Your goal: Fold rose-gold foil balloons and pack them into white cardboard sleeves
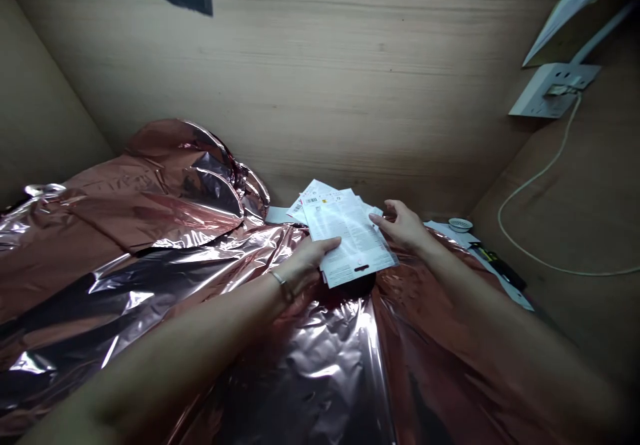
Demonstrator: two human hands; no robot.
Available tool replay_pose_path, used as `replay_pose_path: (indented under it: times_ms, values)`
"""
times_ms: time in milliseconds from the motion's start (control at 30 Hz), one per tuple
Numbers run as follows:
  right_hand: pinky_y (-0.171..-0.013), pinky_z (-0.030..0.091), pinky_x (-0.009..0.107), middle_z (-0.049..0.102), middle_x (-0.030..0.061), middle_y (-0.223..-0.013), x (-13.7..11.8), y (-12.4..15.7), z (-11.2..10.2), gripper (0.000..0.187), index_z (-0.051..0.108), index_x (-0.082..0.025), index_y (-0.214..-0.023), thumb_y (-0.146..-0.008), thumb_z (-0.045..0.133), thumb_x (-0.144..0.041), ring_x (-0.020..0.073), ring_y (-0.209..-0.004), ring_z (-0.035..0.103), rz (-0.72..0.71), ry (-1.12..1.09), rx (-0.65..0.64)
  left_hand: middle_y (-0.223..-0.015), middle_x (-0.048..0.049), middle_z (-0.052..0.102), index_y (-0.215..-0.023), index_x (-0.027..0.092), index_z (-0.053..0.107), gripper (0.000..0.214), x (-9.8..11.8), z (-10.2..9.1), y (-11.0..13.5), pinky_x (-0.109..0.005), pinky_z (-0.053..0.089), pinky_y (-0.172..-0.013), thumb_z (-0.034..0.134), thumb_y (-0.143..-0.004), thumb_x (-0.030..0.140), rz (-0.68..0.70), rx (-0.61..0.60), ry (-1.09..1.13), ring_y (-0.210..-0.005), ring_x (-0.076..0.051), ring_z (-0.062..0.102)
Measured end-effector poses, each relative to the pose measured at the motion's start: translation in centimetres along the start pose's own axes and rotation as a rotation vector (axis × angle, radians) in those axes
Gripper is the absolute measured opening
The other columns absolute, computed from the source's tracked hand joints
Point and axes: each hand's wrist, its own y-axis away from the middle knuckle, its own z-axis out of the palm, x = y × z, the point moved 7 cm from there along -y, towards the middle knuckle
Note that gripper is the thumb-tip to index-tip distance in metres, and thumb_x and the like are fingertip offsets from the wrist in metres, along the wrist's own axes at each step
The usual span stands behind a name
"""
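Note:
My left hand (307, 262) grips a fanned stack of white flat packets, its thumb lying across the front one. That front packet (350, 238) has fine print, clear edges and a hang-hole slot at its lower end. Behind it, other packets (315, 188) stick out at the top, showing barcodes and small coloured marks. At the stack's right edge is my right hand (403, 225), thumb against the packets and index finger bent above; its other fingers are partly hidden. Below both hands spreads a shiny rose-coloured foil sheet (320, 358), wrinkled, with a dark round patch under the stack.
Bunched foil (185, 185) rises at the left against a wooden panel (320, 78). To the right lie a small white perforated round piece (460, 224) and a black-and-yellow tool (500, 265). A white power socket (550, 92) with a hanging cable (515, 195) is on the right wall.

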Motion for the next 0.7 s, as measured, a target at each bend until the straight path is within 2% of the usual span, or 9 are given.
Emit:
replay_pose_path:
  times_ms: [67,167,233,300,367,467,533,633,700]
  values:
    - [-0.098,0.043,0.043,0.060,0.0165,-0.128,-2.0,2.0,-1.0,0.080,0.053,-0.016,-0.130,-0.069,0.069,-0.066,0.0334,-0.119,0.053,-0.064,-0.098,-0.040,-0.117,-0.0180,0.067,-0.113,0.007,0.065,0.040,2.0,0.3,3.0,-0.045,0.052,-0.095,0.073,-0.074,0.011,0.063,-0.162,-0.063,-0.106,-0.033,0.065]
    - [-0.085,0.052,0.041,0.068,0.0125,-0.113,-4.2,7.1,0.6,0.076,0.059,-0.018,-0.122,-0.067,0.069,-0.070,0.0308,-0.101,0.064,-0.127,-0.431,-0.220,-0.122,-0.0173,0.065,-0.111,0.009,0.065,0.044,4.3,0.3,7.4,-0.047,0.048,-0.099,0.079,-0.071,0.017,0.231,-0.348,-0.245,-0.112,-0.034,0.062]
    - [-0.085,0.052,0.042,0.069,0.0123,-0.113,-4.2,11.4,2.5,0.068,0.060,-0.018,-0.120,-0.072,0.070,-0.065,0.0303,-0.100,0.065,-0.097,-0.625,-0.255,-0.126,-0.0170,0.063,-0.114,0.011,0.064,0.048,4.4,-1.0,9.7,-0.047,0.048,-0.099,0.080,-0.071,0.022,0.320,-0.295,-0.334,-0.115,-0.034,0.060]
    - [-0.093,0.048,0.046,0.067,0.0134,-0.118,-3.3,15.5,4.6,0.061,0.063,-0.017,-0.119,-0.080,0.062,-0.064,0.0306,-0.107,0.062,-0.032,-0.627,-0.304,-0.126,-0.0165,0.063,-0.118,0.013,0.061,0.052,3.2,-2.9,11.6,-0.047,0.051,-0.095,0.081,-0.071,0.026,0.353,-0.180,-0.363,-0.113,-0.033,0.061]
    - [-0.102,0.042,0.050,0.063,0.0144,-0.126,-2.9,18.6,6.1,0.062,0.061,-0.018,-0.124,-0.079,0.065,-0.062,0.0311,-0.116,0.057,0.002,-0.608,-0.426,-0.121,-0.0158,0.065,-0.118,0.013,0.059,0.052,1.3,-4.5,13.3,-0.047,0.055,-0.088,0.079,-0.073,0.031,0.334,-0.093,-0.366,-0.106,-0.032,0.065]
    - [-0.108,0.036,0.049,0.055,0.0151,-0.137,-4.1,20.4,5.5,0.086,0.049,-0.021,-0.138,-0.065,0.081,-0.053,0.0313,-0.127,0.050,-0.013,-0.705,-0.515,-0.113,-0.0135,0.069,-0.112,0.014,0.060,0.045,-0.1,-5.5,15.6,-0.044,0.057,-0.083,0.077,-0.076,0.034,0.339,-0.002,-0.380,-0.099,-0.030,0.068]
    - [-0.103,0.042,0.049,0.058,0.0149,-0.133,-5.5,20.5,4.4,0.089,0.049,-0.021,-0.138,-0.061,0.085,-0.050,0.0322,-0.122,0.054,-0.030,-0.754,-0.489,-0.107,-0.0106,0.071,-0.107,0.015,0.061,0.041,0.4,-4.9,17.0,-0.041,0.057,-0.084,0.078,-0.074,0.031,0.406,0.011,-0.374,-0.096,-0.028,0.069]
    - [-0.086,0.054,0.046,0.070,0.0112,-0.111,-7.1,21.1,3.7,0.061,0.066,-0.020,-0.114,-0.063,0.084,-0.047,0.0320,-0.100,0.064,-0.046,-0.685,-0.419,-0.101,-0.0073,0.072,-0.102,0.016,0.064,0.036,1.9,-2.6,18.8,-0.037,0.058,-0.082,0.080,-0.071,0.024,0.483,-0.160,-0.372,-0.092,-0.025,0.069]
    - [-0.081,0.055,0.046,0.072,0.0088,-0.100,-7.7,22.0,3.8,0.043,0.071,-0.021,-0.099,-0.066,0.081,-0.047,0.0307,-0.090,0.066,-0.089,-0.555,-0.377,-0.099,-0.0064,0.072,-0.100,0.016,0.065,0.035,2.5,-1.6,19.8,-0.036,0.059,-0.080,0.081,-0.069,0.021,0.485,-0.258,-0.387,-0.089,-0.024,0.069]
